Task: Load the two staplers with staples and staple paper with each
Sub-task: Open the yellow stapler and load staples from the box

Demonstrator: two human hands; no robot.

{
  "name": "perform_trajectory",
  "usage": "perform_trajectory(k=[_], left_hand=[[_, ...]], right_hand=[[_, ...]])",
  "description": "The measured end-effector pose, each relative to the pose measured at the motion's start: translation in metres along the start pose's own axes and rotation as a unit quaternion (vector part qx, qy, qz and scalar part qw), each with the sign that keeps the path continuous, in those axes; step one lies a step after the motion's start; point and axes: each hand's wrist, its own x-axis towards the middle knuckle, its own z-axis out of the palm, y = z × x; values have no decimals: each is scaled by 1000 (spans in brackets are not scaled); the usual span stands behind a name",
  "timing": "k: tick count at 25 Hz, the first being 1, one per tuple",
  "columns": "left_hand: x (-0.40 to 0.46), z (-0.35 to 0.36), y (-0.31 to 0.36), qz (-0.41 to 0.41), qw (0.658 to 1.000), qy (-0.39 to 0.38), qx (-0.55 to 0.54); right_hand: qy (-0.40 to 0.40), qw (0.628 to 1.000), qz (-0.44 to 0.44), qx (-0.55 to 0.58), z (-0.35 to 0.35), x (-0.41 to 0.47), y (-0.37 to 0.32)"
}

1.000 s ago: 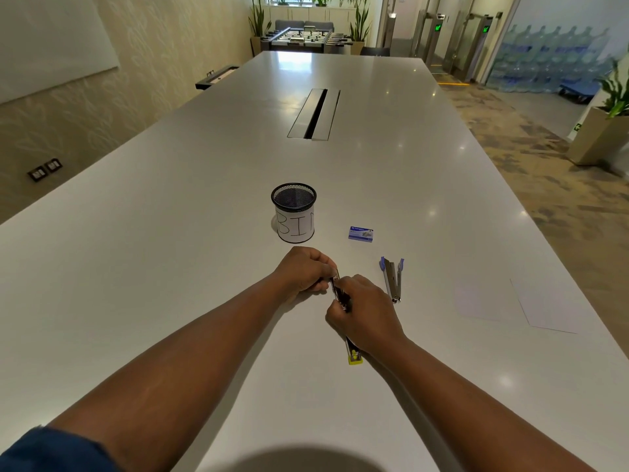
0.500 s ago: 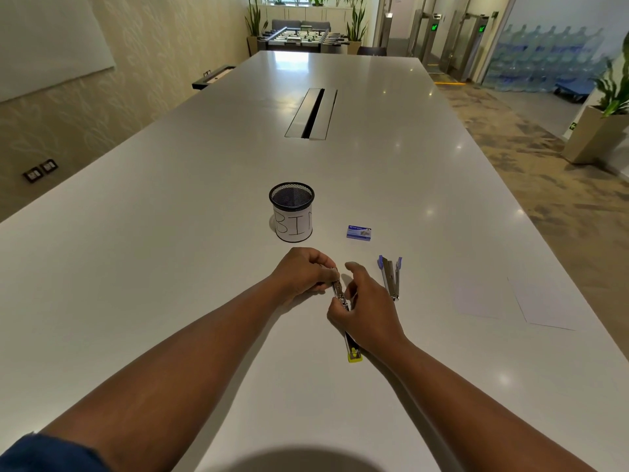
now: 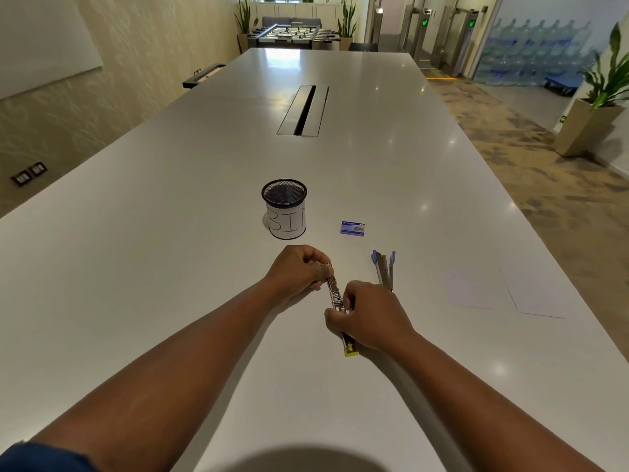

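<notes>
A yellow-ended stapler (image 3: pixel 335 296) lies opened out on the white table (image 3: pixel 170 267), its metal staple channel facing up. My left hand (image 3: pixel 297 269) pinches its far end. My right hand (image 3: pixel 369 315) grips its middle, fingers curled over the channel. Only the yellow tip shows below my right hand. A second stapler with blue ends (image 3: pixel 384 270) lies opened out just right of my right hand. A small blue staple box (image 3: pixel 352 228) sits beyond it. Two white paper sheets (image 3: pixel 503 291) lie to the right.
A black mesh cup labelled BIN (image 3: pixel 285 209) stands behind my left hand. A cable hatch (image 3: pixel 304 110) is set in the table's middle, farther back. The table's right edge runs past the paper sheets.
My right hand's fingers, lifted half a second ago, have curled back down over the stapler's channel. My left hand keeps its hold on the far end.
</notes>
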Motion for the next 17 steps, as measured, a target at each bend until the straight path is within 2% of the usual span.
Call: perform_trajectory(k=[5,8,11,15,17], left_hand=[[0,1,-7,34,999,17,7],[-3,3,-15,33,995,48,-82],[-5,5,-19,41,991,69,-110],[0,12,-11,-18,976,4,-215],[3,14,-10,-28,975,-11,-222]], right_hand=[[21,1000,8,-16,4,-3,0],[51,998,15,29,6,-5,2],[95,991,20,87,6,-8,5],[126,978,19,165,9,-11,8],[130,974,17,183,10,-12,10]])
